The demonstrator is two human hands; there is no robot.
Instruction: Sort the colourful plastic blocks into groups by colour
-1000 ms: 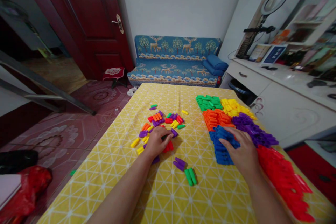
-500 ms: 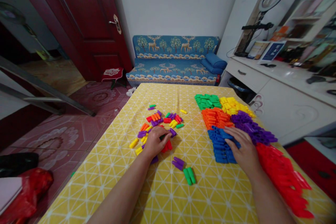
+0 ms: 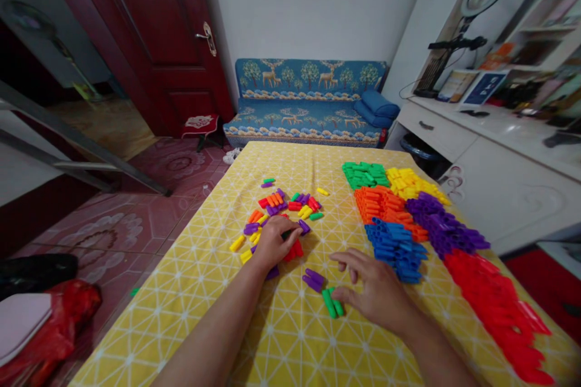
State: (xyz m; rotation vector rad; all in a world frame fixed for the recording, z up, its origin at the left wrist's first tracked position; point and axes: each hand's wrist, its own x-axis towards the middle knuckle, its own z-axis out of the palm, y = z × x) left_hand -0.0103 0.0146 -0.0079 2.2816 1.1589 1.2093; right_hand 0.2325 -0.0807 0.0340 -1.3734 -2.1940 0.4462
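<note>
Over the loose pile on the left, my left hand [image 3: 276, 243] is curled, thumb and fingertips pinched at a purple bullet-shaped plastic block [image 3: 304, 227]. Red blocks [image 3: 296, 249] lie beside its thumb, and its palm hides some of the pile. My right hand [image 3: 373, 284] hovers palm down with its fingers apart and nothing visible in it. Its thumb is close to a pair of green blocks [image 3: 330, 303], whose edge it partly covers. A pair of purple blocks [image 3: 313, 279] lies between the two hands.
Stacks sorted by colour fill the table's right side: green [image 3: 364, 175], yellow [image 3: 415, 184], orange [image 3: 381, 205], blue [image 3: 396, 251], purple [image 3: 445, 224] and red [image 3: 492, 305]. A yellow patterned cloth [image 3: 290, 344] covers the table. Beyond it stands a blue sofa [image 3: 304, 112].
My right hand has moved left from the blue stack to above the green pair, uncovering the blue blocks. The left hand stays at the purple block. The view has shifted slightly.
</note>
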